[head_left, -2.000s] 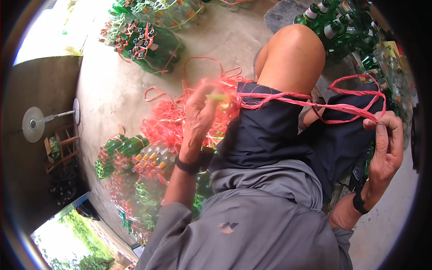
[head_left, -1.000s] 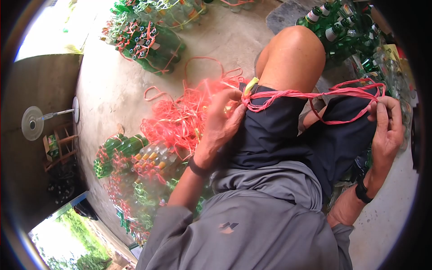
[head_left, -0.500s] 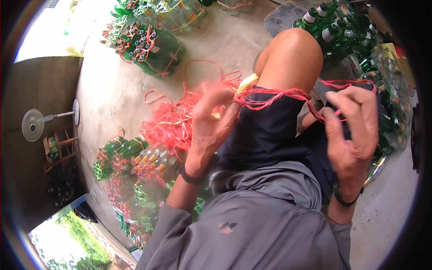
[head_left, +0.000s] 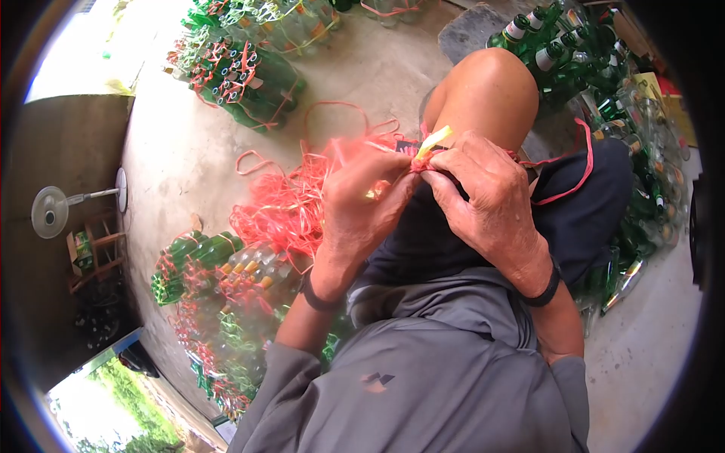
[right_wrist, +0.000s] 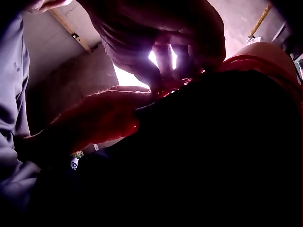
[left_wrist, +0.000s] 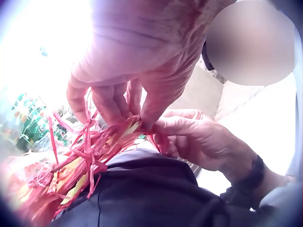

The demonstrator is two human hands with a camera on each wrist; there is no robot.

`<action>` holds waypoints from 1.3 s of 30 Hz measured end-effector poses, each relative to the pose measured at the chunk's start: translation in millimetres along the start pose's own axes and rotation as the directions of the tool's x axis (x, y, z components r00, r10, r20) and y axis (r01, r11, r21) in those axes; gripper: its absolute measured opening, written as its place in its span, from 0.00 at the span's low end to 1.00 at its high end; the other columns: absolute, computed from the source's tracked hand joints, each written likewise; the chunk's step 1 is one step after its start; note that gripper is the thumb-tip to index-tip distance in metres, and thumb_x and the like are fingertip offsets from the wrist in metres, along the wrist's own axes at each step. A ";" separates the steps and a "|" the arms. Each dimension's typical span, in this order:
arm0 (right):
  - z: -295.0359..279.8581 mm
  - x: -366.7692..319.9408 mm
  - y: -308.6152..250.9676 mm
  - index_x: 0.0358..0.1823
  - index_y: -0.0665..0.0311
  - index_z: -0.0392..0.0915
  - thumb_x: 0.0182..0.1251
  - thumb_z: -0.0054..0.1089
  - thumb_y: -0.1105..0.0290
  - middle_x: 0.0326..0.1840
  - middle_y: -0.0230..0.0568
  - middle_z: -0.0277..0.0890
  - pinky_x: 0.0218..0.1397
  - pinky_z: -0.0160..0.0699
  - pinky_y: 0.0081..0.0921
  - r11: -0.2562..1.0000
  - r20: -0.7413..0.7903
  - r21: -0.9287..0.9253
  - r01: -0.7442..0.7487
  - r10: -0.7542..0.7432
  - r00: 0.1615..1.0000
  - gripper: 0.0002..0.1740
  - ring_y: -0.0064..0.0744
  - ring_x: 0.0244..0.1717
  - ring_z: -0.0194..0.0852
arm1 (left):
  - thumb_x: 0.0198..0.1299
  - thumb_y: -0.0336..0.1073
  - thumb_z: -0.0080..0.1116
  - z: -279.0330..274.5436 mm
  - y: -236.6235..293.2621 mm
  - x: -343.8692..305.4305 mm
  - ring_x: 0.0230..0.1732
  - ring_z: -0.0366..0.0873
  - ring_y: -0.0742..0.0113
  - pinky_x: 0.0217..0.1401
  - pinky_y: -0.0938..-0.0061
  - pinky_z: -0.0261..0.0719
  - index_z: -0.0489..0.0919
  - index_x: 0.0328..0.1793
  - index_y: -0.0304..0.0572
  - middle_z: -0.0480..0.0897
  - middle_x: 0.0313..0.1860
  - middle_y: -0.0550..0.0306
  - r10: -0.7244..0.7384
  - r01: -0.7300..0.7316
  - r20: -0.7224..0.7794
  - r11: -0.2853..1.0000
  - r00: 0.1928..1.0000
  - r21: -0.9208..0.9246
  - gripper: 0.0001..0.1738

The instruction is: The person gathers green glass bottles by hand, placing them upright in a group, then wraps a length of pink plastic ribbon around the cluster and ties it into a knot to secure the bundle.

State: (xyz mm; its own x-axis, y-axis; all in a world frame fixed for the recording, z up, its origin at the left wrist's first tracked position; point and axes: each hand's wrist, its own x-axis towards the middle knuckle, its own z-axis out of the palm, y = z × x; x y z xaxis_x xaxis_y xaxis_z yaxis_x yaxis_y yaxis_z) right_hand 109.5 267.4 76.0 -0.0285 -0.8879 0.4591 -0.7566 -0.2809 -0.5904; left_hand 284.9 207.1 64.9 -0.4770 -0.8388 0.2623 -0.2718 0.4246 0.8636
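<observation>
My left hand and right hand meet over my thigh. Between their fingertips, both pinch the red plastic twine at a bunched spot. A yellow strip sticks up from that spot. To the right, a loose length of red twine trails over the dark shorts. In the left wrist view, the left hand reaches down to the twine bundle, which has yellow strands in it. The right hand grips the same bundle there. The right wrist view is very dark around the twine.
A tangled heap of red twine lies on the floor to the left. Bundled bottles stand behind it, and more tied bottles are by my left arm. Loose green bottles crowd the right side. A fan stands far left.
My right hand let go of the far loop end at the right and came left to pinch the twine beside my left hand. The stretched loop has slackened.
</observation>
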 end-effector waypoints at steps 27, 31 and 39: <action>-17.5 -0.1 13.4 0.32 0.67 0.74 0.62 0.61 0.79 0.29 0.43 0.71 0.30 0.72 0.32 0.966 -0.101 0.120 -0.230 0.242 0.965 0.03 0.41 0.25 0.73 | 0.59 0.21 0.65 -20.5 -15.2 -16.7 0.36 0.82 0.67 0.43 0.75 0.79 0.83 0.41 0.32 0.84 0.34 0.53 0.019 -0.011 -0.041 0.982 0.999 0.187 0.05; -21.5 0.2 16.6 0.32 0.68 0.74 0.66 0.59 0.79 0.29 0.40 0.72 0.31 0.72 0.28 0.914 -0.106 0.241 -0.328 0.360 0.927 0.04 0.30 0.26 0.73 | 0.60 0.20 0.63 -32.6 -20.3 -19.3 0.37 0.82 0.67 0.44 0.75 0.79 0.82 0.44 0.32 0.83 0.35 0.53 0.023 -0.027 0.023 0.982 0.999 0.189 0.06; -23.7 1.5 20.8 0.35 0.69 0.74 0.70 0.58 0.78 0.29 0.36 0.72 0.33 0.72 0.21 0.954 -0.159 0.181 -0.241 0.270 0.950 0.04 0.22 0.26 0.70 | 0.65 0.20 0.58 -47.1 -24.1 -28.6 0.39 0.82 0.66 0.45 0.74 0.79 0.80 0.48 0.31 0.81 0.35 0.53 -0.057 0.046 0.078 0.990 0.995 0.130 0.07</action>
State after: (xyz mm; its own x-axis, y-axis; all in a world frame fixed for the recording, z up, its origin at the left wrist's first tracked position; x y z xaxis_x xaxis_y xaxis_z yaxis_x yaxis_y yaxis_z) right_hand 78.3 268.9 80.1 -0.3348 -0.8614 0.3820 -0.5962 -0.1203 -0.7938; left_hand 344.5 204.9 56.9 -0.5249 -0.8323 0.1781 -0.3996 0.4258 0.8118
